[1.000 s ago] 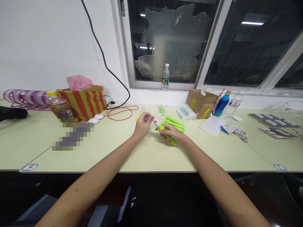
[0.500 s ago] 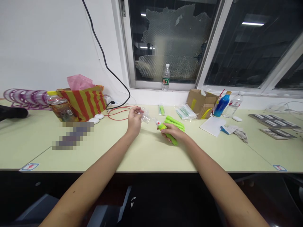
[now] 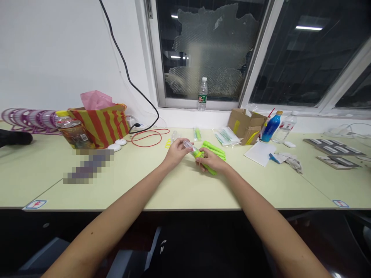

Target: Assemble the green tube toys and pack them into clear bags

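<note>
In my right hand (image 3: 209,159) is a bright green handle (image 3: 213,170) with a yellow collar, held at a slant with its upper end towards the left. My left hand (image 3: 177,150) pinches a clear plastic cap (image 3: 188,144) over that upper end. The fingers hide part of the joint, so how far the cap is on cannot be told. Several similar green handles (image 3: 216,148) lie side by side just behind my right hand. Beyond my left hand are more clear plastic pieces (image 3: 175,135) and small yellow rings (image 3: 168,143).
Small clear packets (image 3: 197,134) and a plastic bag (image 3: 226,136) lie behind, beside an open cardboard box (image 3: 246,126). To the right are bottles (image 3: 271,126), white paper (image 3: 260,153) and gloves (image 3: 286,160). At left stand a striped bag (image 3: 101,125), a drink bottle (image 3: 75,131) and a red cable (image 3: 146,137).
My left hand has moved right and nearer, bringing a clear cap onto the green handle's upper end. The loose clear pieces and yellow rings behind it now show. My right hand has barely moved.
</note>
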Available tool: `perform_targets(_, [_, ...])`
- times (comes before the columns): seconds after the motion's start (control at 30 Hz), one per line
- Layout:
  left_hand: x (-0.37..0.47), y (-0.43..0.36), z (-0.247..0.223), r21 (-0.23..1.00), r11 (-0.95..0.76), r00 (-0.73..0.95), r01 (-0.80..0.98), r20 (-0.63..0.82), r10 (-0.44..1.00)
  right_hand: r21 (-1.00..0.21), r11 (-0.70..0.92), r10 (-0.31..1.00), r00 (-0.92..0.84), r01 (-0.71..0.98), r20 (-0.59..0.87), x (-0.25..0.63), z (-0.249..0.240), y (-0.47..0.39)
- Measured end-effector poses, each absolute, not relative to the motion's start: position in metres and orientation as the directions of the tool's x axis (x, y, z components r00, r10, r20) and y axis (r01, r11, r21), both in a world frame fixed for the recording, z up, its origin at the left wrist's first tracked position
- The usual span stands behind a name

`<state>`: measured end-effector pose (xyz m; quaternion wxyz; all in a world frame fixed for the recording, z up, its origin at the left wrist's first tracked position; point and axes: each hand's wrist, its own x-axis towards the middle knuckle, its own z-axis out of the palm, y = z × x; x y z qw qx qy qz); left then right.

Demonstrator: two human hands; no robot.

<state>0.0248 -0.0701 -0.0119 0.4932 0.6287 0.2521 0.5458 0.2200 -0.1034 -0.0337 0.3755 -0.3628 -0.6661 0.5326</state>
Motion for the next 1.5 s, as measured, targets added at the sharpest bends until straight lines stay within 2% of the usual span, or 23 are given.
perform_targets(0.13, [0.021,-0.066,-0.011,0.904,-0.418,0.254,-0.092,0.428,0.867,-0.977,0.193,0.889,-0.437,0.087,0.136,0.218,-0.035,-0.102])
perform_targets(0.33, [0.022,-0.064,-0.019,0.927,-0.337,0.296,-0.163,0.372,0.88,-0.961,0.255,0.91,-0.361,0.103,0.203,0.218,-0.039,-0.098])
perform_targets(0.47, [0.021,-0.06,-0.021,0.919,-0.28,0.375,-0.278,0.372,0.849,-0.963,0.251,0.901,-0.388,0.097,0.196,0.219,-0.039,-0.096])
perform_targets(0.53, [0.023,-0.061,-0.02,0.915,-0.269,0.361,-0.302,0.371,0.856,-0.963,0.255,0.905,-0.375,0.093,0.203,0.217,-0.038,-0.095])
perform_targets(0.73, [0.027,-0.068,-0.019,0.947,-0.31,0.234,-0.081,0.32,0.918,-0.95,0.298,0.92,-0.296,0.097,0.258,0.214,-0.04,-0.097])
perform_targets(0.93, [0.024,-0.065,-0.019,0.935,-0.188,0.404,-0.3,0.303,0.863,-0.957,0.279,0.917,-0.317,0.075,0.243,0.215,-0.04,-0.098])
perform_targets(1.0, [0.027,-0.067,-0.019,0.948,-0.199,0.403,-0.247,0.288,0.869,-0.951,0.296,0.912,-0.321,0.091,0.253,0.214,-0.038,-0.098])
perform_targets(1.07, [0.032,-0.07,-0.02,0.96,-0.255,0.349,-0.118,0.28,0.894,-0.927,0.342,0.915,-0.282,0.155,0.29,0.213,-0.037,-0.1])
perform_targets(1.13, [0.038,-0.075,-0.022,0.966,-0.259,0.275,-0.01,0.251,0.928,-0.864,0.423,0.901,-0.229,0.272,0.369,0.211,-0.036,-0.102])
perform_targets(1.2, [0.042,-0.077,-0.025,0.977,-0.211,0.232,0.017,0.201,0.952,-0.782,0.493,0.87,-0.2,0.381,0.45,0.21,-0.035,-0.103])
perform_targets(1.3, [0.043,-0.077,-0.026,0.982,-0.167,0.25,-0.093,0.185,0.95,-0.783,0.486,0.873,-0.169,0.389,0.458,0.211,-0.037,-0.103])
perform_targets(1.4, [0.038,-0.073,-0.025,0.963,-0.147,0.323,-0.227,0.216,0.921,-0.885,0.387,0.921,-0.154,0.26,0.358,0.212,-0.039,-0.101])
perform_targets(1.5, [0.035,-0.069,-0.024,0.956,-0.149,0.398,-0.254,0.244,0.884,-0.93,0.323,0.94,-0.174,0.173,0.294,0.212,-0.039,-0.1])
